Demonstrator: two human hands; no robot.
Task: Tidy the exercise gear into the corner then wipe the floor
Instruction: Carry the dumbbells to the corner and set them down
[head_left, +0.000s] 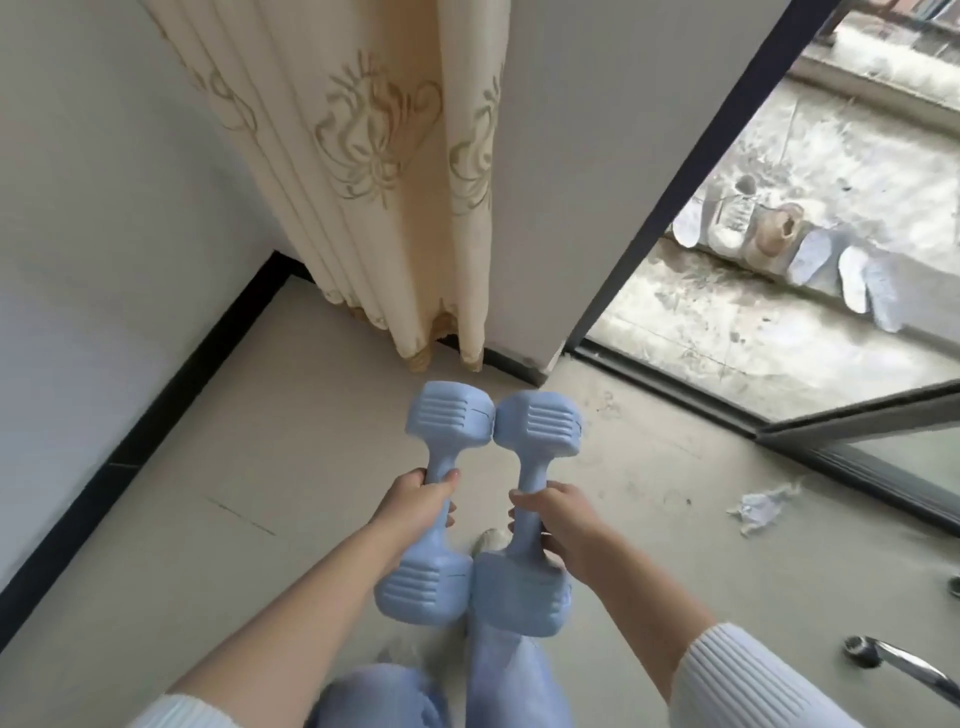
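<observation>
Two pale blue dumbbells are held side by side above the floor, their far heads touching. My left hand (418, 506) grips the handle of the left dumbbell (447, 415). My right hand (558, 517) grips the handle of the right dumbbell (540, 421). Both point toward the room corner (291, 270), where a cream curtain (374, 171) hangs. A crumpled pale cloth (761, 509) lies on the floor to the right.
A white wall with a black skirting (156, 415) runs along the left. A white pillar (587, 171) stands beside the curtain. A sliding door track (727, 410) opens onto a balcony with several shoes (769, 234). A metal leg (904, 665) pokes in at bottom right.
</observation>
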